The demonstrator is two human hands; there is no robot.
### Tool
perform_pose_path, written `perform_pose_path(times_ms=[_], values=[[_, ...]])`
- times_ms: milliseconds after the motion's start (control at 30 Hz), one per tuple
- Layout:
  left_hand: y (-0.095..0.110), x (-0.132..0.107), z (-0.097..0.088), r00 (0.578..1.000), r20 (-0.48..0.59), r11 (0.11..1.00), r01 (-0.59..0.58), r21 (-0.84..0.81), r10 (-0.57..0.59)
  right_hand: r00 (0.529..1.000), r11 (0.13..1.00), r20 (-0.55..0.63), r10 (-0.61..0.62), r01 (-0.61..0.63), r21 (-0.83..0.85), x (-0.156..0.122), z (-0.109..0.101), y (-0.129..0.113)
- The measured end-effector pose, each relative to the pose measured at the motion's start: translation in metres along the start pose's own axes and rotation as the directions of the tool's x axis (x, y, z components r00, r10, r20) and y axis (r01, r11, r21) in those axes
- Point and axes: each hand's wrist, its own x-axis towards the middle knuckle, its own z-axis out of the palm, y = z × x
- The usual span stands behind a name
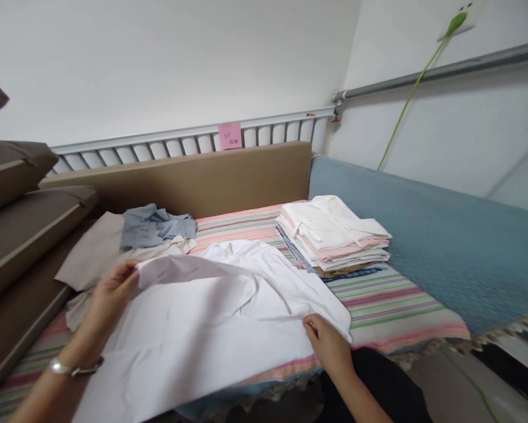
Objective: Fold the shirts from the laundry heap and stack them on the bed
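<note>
Head view, garment (180,341), striped cloth (391,302); radiator (278,133)

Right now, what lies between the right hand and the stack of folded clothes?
In the head view: first part of the white garment, nearest the right hand, then a strip of striped sheet before the stack.

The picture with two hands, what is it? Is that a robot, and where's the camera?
No robot: these are a person's own bare hands. The camera sits on that person's head, looking forward and down, so you see nearly what they see. The left hand holds up an edge of a white garment; the right hand pinches it farther right. Underneath is a striped cloth. On it are a stack of folded clothes and, left, a blue-gray garment.
</note>
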Motion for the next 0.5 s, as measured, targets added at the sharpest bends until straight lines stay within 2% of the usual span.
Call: perform_pose_path(times_ms=[67, 100, 167, 233, 300, 333, 400, 433, 500], values=[[-0.004, 0.006, -0.029, 1.000, -0.023, 0.994, -0.012, 0.106, 0.015, 1.000, 1.000, 0.010, 0.016, -0.016, -0.001, 0.000, 0.000, 0.000], [-0.005, 0.007, -0.039, 0.999, -0.033, 0.986, -0.028, 0.163, 0.034, 1.000, 1.000, 0.015, 0.023, -0.023, 0.001, 0.001, 0.000, -0.001], [-0.003, 0.003, -0.050, 0.986, -0.076, 0.945, -0.120, 0.305, 0.150, 0.999, 0.999, 0.019, 0.038, -0.039, 0.009, 0.000, -0.001, -0.002], [-0.002, -0.003, -0.058, 0.944, -0.128, 0.866, -0.218, 0.450, 0.304, 0.999, 0.999, 0.016, 0.042, -0.042, 0.021, 0.000, -0.002, -0.004], [-0.010, -0.011, -0.070, 0.896, -0.158, 0.782, -0.262, 0.566, 0.415, 0.999, 0.999, 0.013, 0.033, -0.034, 0.035, -0.001, -0.002, -0.004], [-0.022, -0.015, -0.077, 0.891, -0.140, 0.753, -0.271, 0.600, 0.432, 1.000, 0.999, 0.015, 0.025, -0.025, 0.045, -0.001, -0.002, -0.004], [-0.060, -0.024, -0.095, 0.918, -0.012, 0.713, -0.300, 0.633, 0.397, 1.000, 0.998, 0.019, 0.010, -0.012, 0.067, 0.000, -0.001, -0.002], [-0.084, -0.029, -0.104, 0.935, 0.099, 0.696, -0.322, 0.642, 0.342, 1.000, 0.997, 0.022, 0.008, -0.010, 0.078, 0.001, -0.001, 0.000], [-0.131, -0.042, -0.122, 0.953, 0.268, 0.637, -0.294, 0.712, 0.140, 0.999, 0.995, 0.032, 0.008, -0.012, 0.102, 0.003, 0.001, 0.004]])
